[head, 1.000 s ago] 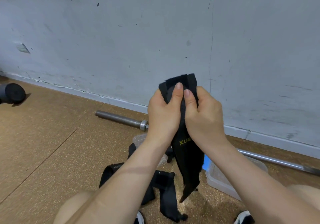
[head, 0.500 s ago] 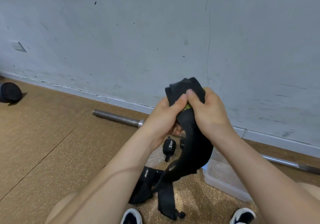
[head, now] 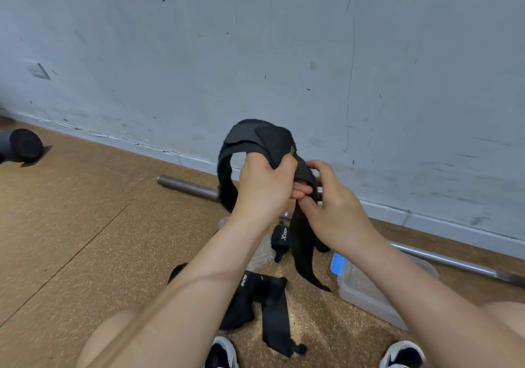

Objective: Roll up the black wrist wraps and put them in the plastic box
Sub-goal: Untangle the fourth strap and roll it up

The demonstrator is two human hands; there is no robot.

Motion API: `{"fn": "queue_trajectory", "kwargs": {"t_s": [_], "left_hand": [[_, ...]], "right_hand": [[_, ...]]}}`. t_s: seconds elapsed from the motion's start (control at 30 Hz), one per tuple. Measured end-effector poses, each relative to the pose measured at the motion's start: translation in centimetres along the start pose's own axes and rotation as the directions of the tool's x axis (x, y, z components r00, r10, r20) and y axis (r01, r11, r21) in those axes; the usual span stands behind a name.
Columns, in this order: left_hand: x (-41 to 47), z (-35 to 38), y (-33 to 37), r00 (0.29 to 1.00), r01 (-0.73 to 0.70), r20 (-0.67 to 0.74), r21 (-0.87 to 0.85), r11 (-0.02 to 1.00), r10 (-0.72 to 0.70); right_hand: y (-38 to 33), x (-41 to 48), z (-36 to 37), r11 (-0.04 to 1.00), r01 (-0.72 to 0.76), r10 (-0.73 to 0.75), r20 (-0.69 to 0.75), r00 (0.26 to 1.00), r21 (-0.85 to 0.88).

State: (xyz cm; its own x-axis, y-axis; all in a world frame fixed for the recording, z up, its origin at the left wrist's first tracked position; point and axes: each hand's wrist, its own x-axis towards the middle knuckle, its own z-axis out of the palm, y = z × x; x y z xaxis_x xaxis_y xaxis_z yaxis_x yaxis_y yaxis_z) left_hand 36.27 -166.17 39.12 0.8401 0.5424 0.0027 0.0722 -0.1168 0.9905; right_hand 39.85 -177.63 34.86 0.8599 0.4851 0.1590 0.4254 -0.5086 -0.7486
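Head view: left hand (head: 264,186) and right hand (head: 335,211) clutch a loose black wrist wrap (head: 255,140) aloft, another wrap (head: 255,291) lies unrolled below (rolling seems barely begun), and the plastic box (head: 375,308) looks empty.

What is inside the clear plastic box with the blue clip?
The visible part of the plastic box holds nothing; the brown floor shows through it. The right forearm crosses over its middle, so that part cannot be judged.
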Motion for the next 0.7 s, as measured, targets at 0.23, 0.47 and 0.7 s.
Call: {"fn": "queue_trajectory", "kwargs": {"t_s": [0.23, 0.47, 0.7], "left_hand": [[0.7, -1.3, 0.9, 0.999, -0.001, 0.042, -0.032, 0.999, 0.002], [2.9, -4.0, -0.4, 0.969, -0.202, 0.243, 0.659, 0.725, 0.049], [0.6, -3.9, 0.2, 0.895, 0.194, 0.311, 0.377, 0.906, -0.321]], "right_hand": [[0.5, 0.4, -0.9, 0.886, -0.355, 0.268, 0.295, 0.917, 0.299], [-0.4, 1.0, -3.5, 0.512, -0.457, 0.163, 0.44, 0.883, 0.727], [-1.0, 1.4, -3.4, 0.336, -0.46, 0.098, 0.456, 0.885, 0.822]]}}
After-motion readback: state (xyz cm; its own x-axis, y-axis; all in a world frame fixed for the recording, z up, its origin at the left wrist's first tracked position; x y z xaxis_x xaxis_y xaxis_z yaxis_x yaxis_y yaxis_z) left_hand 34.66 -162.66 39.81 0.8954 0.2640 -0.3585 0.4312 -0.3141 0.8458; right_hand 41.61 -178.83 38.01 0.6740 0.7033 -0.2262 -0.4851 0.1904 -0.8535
